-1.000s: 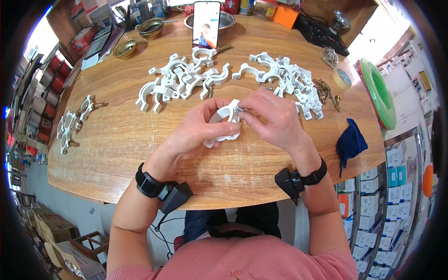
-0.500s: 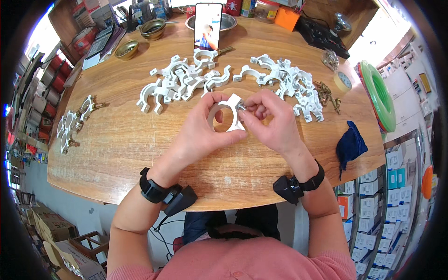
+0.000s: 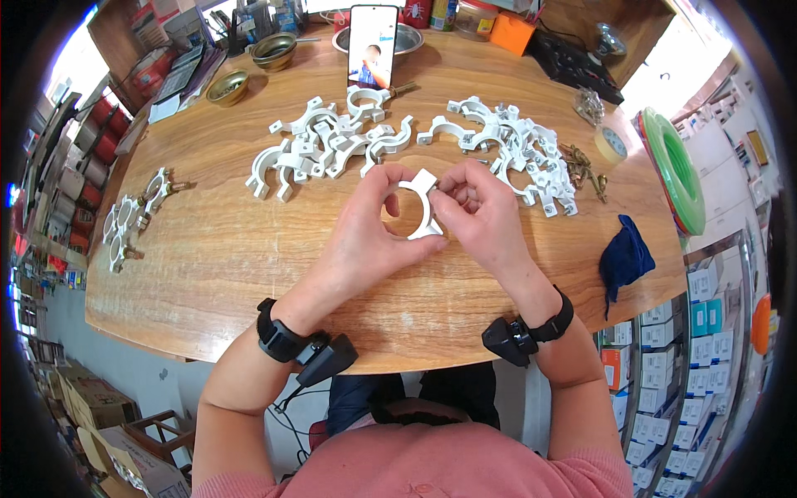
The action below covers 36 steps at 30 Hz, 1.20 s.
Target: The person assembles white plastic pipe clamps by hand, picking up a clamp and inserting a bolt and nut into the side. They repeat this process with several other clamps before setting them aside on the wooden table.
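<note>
Hands met above the table (image 3: 249, 274): we pinched the white pipe clamp (image 3: 413, 203) between left hand (image 3: 365, 236) and right hand (image 3: 481, 216).

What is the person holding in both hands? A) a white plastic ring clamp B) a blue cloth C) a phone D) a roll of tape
A: the left hand and right hand together pinch a white ring-shaped pipe clamp above the wooden table, while the blue cloth, phone and tape roll lie untouched.
</note>
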Motion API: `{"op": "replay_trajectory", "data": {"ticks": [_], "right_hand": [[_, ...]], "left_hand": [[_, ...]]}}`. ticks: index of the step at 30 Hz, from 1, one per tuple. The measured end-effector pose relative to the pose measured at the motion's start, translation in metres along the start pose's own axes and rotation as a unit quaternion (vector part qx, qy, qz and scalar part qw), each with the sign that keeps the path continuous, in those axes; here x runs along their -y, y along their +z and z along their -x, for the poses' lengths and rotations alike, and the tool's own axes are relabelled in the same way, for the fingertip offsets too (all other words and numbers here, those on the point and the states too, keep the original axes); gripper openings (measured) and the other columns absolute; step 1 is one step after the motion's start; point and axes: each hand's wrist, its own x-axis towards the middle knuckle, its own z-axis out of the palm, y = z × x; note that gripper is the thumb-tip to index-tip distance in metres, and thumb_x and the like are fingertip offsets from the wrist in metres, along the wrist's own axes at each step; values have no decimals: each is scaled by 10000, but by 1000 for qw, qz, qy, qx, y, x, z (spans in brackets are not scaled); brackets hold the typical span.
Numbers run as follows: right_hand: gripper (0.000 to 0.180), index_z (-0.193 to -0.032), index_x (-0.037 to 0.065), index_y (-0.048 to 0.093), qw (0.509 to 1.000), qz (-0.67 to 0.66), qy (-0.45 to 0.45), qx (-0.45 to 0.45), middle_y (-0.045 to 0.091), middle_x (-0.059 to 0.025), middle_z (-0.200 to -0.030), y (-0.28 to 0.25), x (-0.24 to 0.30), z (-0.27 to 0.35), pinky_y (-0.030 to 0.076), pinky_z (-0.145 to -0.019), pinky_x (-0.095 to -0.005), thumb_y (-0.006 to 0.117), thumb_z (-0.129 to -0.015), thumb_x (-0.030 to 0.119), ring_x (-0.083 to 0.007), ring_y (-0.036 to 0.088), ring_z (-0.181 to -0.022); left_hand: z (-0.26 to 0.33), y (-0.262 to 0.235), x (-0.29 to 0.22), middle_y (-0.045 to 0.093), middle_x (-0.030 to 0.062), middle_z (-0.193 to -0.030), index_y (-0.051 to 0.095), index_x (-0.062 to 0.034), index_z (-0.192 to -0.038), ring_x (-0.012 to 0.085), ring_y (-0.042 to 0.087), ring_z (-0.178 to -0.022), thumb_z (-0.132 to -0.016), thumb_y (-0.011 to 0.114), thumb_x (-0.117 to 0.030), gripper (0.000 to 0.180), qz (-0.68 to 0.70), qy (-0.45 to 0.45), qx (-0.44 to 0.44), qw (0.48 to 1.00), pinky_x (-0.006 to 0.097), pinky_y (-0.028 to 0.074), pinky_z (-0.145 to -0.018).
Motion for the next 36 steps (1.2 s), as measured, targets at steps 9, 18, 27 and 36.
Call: {"op": "replay_trajectory", "data": {"ticks": [9,18,27,36], "right_hand": [[130,-747,-18,551,998,-57,36,18,555,-41,-630,0,0,0,413,-511,-227,586,-759,107,-84,510,-563],[143,-765,-22,546,992,-106,62,33,552,-40,-650,2,0,-1,393,-522,-226,585,-767,115,-76,483,-573],[131,-873,3,552,987,-157,14,8,568,-34,-722,0,2,-1,417,-564,-223,570,-768,79,-88,510,-602],[299,-1065,20,525,984,-87,-1,156,582,-27,-815,-14,-17,-12,447,-572,-218,599,-779,73,-101,551,-676]], "left_hand": [[0,-1,0,420,41,-804,425,-5,-1079,104,413,-722,-573,760,-192,634,-6,-3,3,1000,220,429,-553],[0,-1,1,420,42,-804,423,1,-1078,112,417,-724,-574,758,-182,632,19,-13,-6,1000,230,433,-581],[-5,-16,-6,533,21,-904,441,-49,-1090,68,481,-706,-702,700,-238,503,355,-216,88,905,188,415,-507],[-9,-24,0,551,80,-995,467,-39,-1114,165,578,-868,-844,417,-498,535,499,-271,169,806,293,530,-543]]}}
